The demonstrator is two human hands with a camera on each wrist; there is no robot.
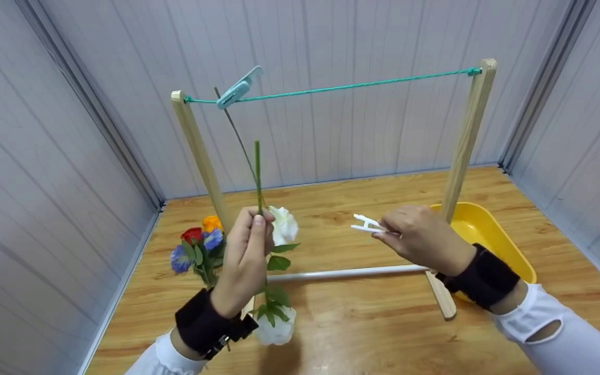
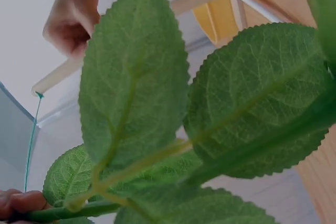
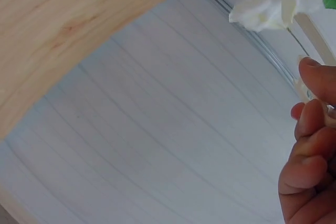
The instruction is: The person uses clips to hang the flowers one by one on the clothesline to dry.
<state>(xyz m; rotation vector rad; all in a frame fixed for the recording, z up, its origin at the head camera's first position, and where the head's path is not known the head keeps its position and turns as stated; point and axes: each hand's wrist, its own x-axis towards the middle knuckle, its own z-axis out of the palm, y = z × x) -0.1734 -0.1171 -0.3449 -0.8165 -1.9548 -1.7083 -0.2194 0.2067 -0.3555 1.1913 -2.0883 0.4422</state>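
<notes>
My left hand (image 1: pixel 242 255) grips the green stem of an artificial white flower (image 1: pixel 275 329), bloom hanging down and stem end pointing up. Its serrated leaves (image 2: pixel 134 77) fill much of the left wrist view. A white clothespin (image 1: pixel 366 224) is pinched between thumb and fingers of my right hand (image 1: pixel 425 237), its prongs facing left. Behind the left hand, a second white flower (image 1: pixel 285 226) hangs upside down from a green cord (image 1: pixel 352 87), its thin stem held there by a light blue clothespin (image 1: pixel 237 92). In the right wrist view, the right hand's curled fingers (image 3: pixel 307 174) mostly cover the white clothespin.
Wooden posts (image 1: pixel 469 135) hold up the cord, with a white bar (image 1: pixel 352 273) low between them. Red, orange and blue flowers (image 1: pixel 198 247) lie by the left post. A yellow basin (image 1: pixel 503 245) sits behind my right wrist. Panelled walls enclose the wooden table (image 1: pixel 362 333).
</notes>
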